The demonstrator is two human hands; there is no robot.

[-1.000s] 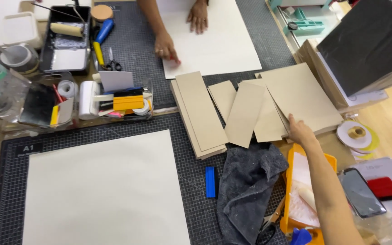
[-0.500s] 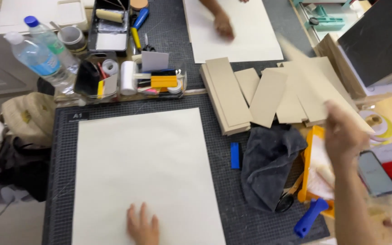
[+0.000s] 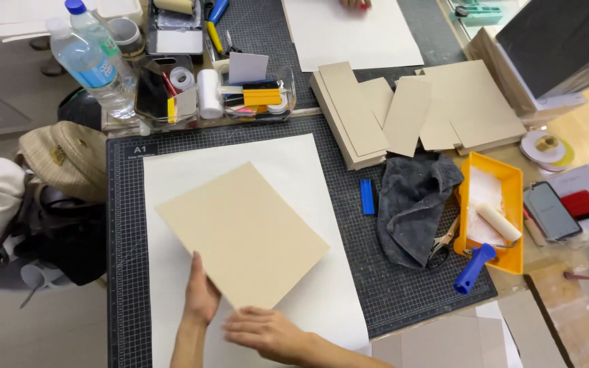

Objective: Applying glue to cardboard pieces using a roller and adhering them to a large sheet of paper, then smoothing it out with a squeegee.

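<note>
Cardboard (image 3: 242, 235), a tan sheet turned askew, lies on the white paper (image 3: 288, 163) over your cutting mat (image 3: 121, 225). Your left hand (image 3: 202, 298) grips its edge at 7 o'clock, fingers tucked under, while your right hand (image 3: 267, 332) rests open and flat at its 6 o'clock corner. At 3 o'clock sit a blue scraper (image 3: 367, 196) and grey rag (image 3: 414, 204).

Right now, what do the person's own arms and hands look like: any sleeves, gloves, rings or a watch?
Both the left hand and the right hand are bare, with no gloves. No ring shows on the visible fingers, and no watch or band at either wrist. The forearms are uncovered as far as the bottom edge of the picture; no sleeve is in view.
</note>
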